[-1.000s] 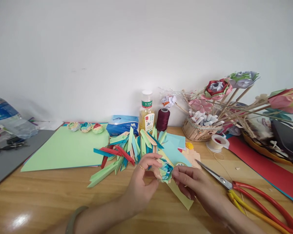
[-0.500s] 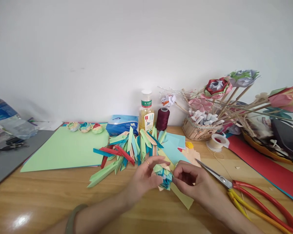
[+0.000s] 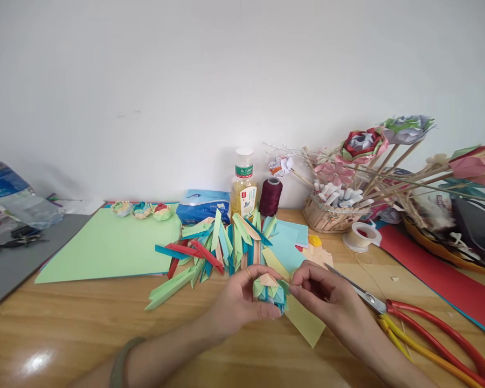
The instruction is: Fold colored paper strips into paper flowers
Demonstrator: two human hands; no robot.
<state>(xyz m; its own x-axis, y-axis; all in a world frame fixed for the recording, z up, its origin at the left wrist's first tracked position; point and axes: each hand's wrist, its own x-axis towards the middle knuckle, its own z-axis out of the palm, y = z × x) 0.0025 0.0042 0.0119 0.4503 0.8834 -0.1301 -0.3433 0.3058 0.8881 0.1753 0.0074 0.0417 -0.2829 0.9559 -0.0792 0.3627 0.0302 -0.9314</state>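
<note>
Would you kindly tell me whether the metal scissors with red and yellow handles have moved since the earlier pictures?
No, the metal scissors show no visible shift in any direction against the round white spool on the wooden table.

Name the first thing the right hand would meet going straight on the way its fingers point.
Most likely the paper flower in the left hand; the right hand is at its edge, though contact is unclear.
</note>
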